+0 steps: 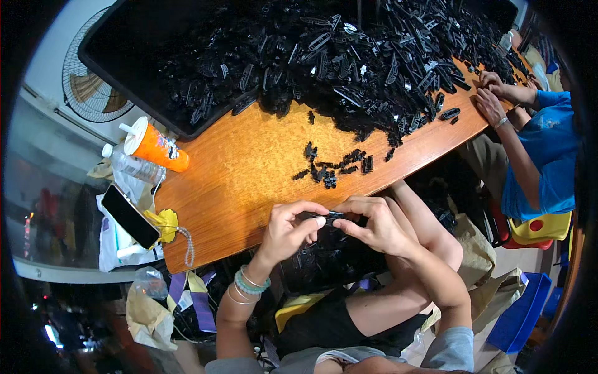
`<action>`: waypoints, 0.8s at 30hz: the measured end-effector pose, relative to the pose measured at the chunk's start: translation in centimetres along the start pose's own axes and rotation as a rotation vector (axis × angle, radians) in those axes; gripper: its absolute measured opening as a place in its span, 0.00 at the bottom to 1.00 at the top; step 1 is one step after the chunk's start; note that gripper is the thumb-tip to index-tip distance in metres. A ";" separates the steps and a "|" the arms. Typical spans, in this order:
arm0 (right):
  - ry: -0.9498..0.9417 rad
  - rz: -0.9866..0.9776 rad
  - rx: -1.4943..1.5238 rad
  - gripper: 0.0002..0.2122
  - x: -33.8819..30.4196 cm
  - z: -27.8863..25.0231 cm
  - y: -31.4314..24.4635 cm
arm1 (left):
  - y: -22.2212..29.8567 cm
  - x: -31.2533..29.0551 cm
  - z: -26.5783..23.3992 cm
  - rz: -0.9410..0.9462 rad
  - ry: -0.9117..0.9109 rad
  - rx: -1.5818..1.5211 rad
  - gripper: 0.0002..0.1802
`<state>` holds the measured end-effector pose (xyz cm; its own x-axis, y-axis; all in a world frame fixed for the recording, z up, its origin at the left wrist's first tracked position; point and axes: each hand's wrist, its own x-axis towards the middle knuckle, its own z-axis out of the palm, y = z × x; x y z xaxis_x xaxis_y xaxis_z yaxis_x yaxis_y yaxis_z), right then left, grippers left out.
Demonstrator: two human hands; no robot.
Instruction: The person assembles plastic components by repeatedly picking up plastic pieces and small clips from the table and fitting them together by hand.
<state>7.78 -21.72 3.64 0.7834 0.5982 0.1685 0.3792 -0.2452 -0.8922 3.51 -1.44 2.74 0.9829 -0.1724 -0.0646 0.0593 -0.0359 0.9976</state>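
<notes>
Between my two hands, just off the near edge of the wooden table (218,187), is a small black plastic part (331,218). My left hand (293,229) pinches one end between thumb and fingers; a beaded bracelet and thin bangles circle that wrist. The other end is gripped by my right hand (372,223), its thumb close to the left one. Fingers cover much of the part, so its exact shape is hidden. Beyond my hands lies a loose group of small black clips (330,167). Behind it spreads a big heap of black plastic parts (324,62), many long and slotted.
At the left stand an orange cup (156,146) with a straw, a clear bottle (134,167) and a phone (130,215) on a yellow holder. A fan (96,75) is behind them. A person in a blue shirt (542,156) works at the right. A blue bin (518,311) sits below.
</notes>
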 end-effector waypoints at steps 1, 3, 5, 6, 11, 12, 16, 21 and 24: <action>0.003 0.006 -0.001 0.08 0.0 -0.3 0.3 | 0.2 0.7 -0.7 -0.017 -0.108 0.018 0.09; -0.100 -0.160 -0.071 0.07 0.4 -0.7 1.1 | -0.2 3.1 -2.5 0.097 -0.237 0.294 0.10; -0.116 -0.120 -0.054 0.07 0.6 -0.7 1.2 | 0.7 5.9 -3.2 0.157 -0.233 0.455 0.10; -0.127 -0.075 -0.054 0.07 0.6 -1.0 1.3 | 0.7 7.9 -2.8 0.253 -0.190 0.514 0.10; 0.488 -0.151 -0.508 0.11 4.0 -3.4 6.5 | -0.2 17.4 1.8 0.586 0.007 0.821 0.14; 0.483 -0.180 -0.649 0.12 5.1 -4.1 7.5 | -0.4 18.5 2.3 0.593 0.051 0.948 0.16; 0.424 -0.206 -0.833 0.12 7.7 -5.0 9.5 | -0.7 20.8 3.5 0.570 -0.009 1.175 0.13; 0.403 -0.160 -0.766 0.06 8.0 -4.4 10.2 | -1.1 19.3 1.8 0.544 0.057 1.107 0.15; 0.341 -0.091 -0.771 0.06 7.5 -3.6 9.2 | -1.2 17.1 0.2 0.399 0.070 1.007 0.14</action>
<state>18.94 -22.26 -1.76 0.7921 0.4085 0.4535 0.5808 -0.7328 -0.3544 20.20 -4.58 0.45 0.9094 -0.2951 0.2930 -0.4053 -0.7866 0.4659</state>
